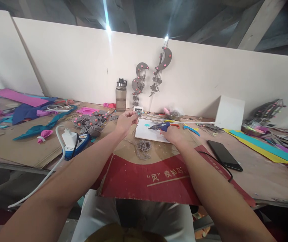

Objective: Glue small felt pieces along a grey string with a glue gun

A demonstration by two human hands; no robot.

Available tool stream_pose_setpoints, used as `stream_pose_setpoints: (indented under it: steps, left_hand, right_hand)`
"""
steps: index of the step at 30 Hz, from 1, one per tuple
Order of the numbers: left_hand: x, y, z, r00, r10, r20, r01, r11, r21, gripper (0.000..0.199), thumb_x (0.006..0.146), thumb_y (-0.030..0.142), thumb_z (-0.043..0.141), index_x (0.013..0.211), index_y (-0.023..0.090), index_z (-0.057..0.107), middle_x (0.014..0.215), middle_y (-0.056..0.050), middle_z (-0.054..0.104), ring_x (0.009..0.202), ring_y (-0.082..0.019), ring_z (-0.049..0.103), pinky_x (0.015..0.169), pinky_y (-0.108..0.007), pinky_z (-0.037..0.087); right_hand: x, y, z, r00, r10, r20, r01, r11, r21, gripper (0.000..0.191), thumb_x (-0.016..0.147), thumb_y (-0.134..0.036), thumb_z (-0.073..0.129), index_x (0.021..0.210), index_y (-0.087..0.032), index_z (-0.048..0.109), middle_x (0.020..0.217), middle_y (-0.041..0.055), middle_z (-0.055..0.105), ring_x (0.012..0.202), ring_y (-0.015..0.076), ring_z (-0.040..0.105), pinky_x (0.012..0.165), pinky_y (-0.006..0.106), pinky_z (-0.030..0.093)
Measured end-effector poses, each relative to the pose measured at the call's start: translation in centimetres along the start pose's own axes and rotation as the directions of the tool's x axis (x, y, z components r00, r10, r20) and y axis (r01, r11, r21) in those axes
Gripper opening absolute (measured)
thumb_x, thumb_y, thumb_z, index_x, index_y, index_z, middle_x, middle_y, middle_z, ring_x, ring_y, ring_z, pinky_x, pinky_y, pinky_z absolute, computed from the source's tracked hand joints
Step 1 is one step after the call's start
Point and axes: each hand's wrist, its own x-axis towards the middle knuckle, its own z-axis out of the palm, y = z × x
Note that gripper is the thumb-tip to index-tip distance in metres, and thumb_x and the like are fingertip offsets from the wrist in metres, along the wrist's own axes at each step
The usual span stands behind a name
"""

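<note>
Pinched in the fingertips of my left hand (127, 123) is a small grey-teal piece (139, 112); its exact shape is too small to make out. My right hand (172, 134) is closed round a blue hot glue gun (163, 126), whose nozzle points left over a white board (147, 135). On that board lies a small teal flower-shaped cutout (147, 125), just left of the nozzle. A loose coil of grey yarn (143, 149) rests on the cardboard (149, 183) below the board, between my forearms.
Left of my arm are a blue power strip (82, 143), grey crescents with pink dots (91, 121) and colored felt. A water bottle (121, 97) stands at the back beneath hanging crescent ornaments (163, 62). To the right lie a phone (224, 155), scissors (175, 126) and felt strips (262, 145).
</note>
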Motion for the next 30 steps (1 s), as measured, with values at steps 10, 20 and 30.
stream_pose_setpoints:
  steps: [10, 20, 30]
  left_hand:
    - [-1.6, 0.4, 1.8, 0.978, 0.208, -0.016, -0.192, 0.926, 0.324, 0.009, 0.067, 0.020, 0.068, 0.074, 0.017, 0.063, 0.065, 0.000, 0.059, 0.058, -0.009, 0.053, 0.060, -0.022, 0.041]
    - [-2.3, 0.3, 2.5, 0.979, 0.201, 0.017, -0.194, 0.913, 0.358, 0.012, 0.069, 0.024, 0.066, 0.076, 0.016, 0.060, 0.070, -0.001, 0.061, 0.060, -0.010, 0.054, 0.059, -0.024, 0.044]
    - [-2.3, -0.1, 2.8, 0.987, 0.134, 0.091, -0.154, 0.951, 0.267, 0.017, 0.069, 0.027, 0.068, 0.078, 0.014, 0.062, 0.072, -0.001, 0.061, 0.058, -0.010, 0.057, 0.059, -0.025, 0.048]
  right_hand:
    - [-2.7, -5.4, 0.0, 0.939, -0.223, -0.263, 0.344, 0.588, 0.732, 0.022, 0.077, -0.036, 0.053, 0.090, -0.021, 0.044, 0.098, 0.0055, 0.060, 0.092, 0.0171, 0.057, 0.086, 0.037, 0.045]
    - [-4.1, -7.4, 0.3, 0.984, -0.178, -0.022, 0.075, 0.294, 0.953, 0.030, 0.069, -0.038, 0.062, 0.088, -0.024, 0.043, 0.066, -0.0090, 0.042, 0.048, 0.0059, 0.036, 0.047, 0.020, 0.037]
    - [-3.4, -6.6, 0.0, 0.917, -0.185, -0.354, 0.379, 0.685, 0.622, 0.015, 0.078, -0.034, 0.054, 0.074, -0.019, 0.054, 0.061, -0.0038, 0.043, 0.058, 0.0116, 0.038, 0.056, 0.025, 0.032]
